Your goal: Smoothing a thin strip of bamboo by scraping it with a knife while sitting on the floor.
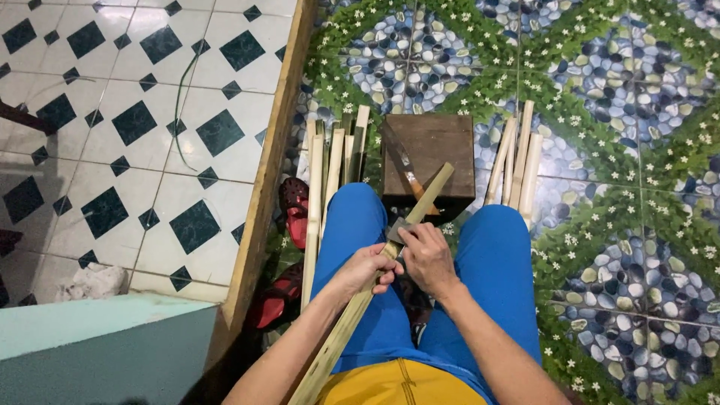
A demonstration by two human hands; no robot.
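Your left hand (pixel 365 268) was clenched around the long bamboo strip (pixel 375 281) across your lap, your right hand (pixel 427 257) just beside it gripped a blade (pixel 398 229) against it, beyond them stood the dark wooden block (pixel 435 142).

bare forearms, no sleeves in view, left hand (pixel 365 268) and right hand (pixel 427 257) without gloves, rings or watch. bright blue trousers (pixel 495 255) on both legs, yellow shirt hem (pixel 401 384) with seam.
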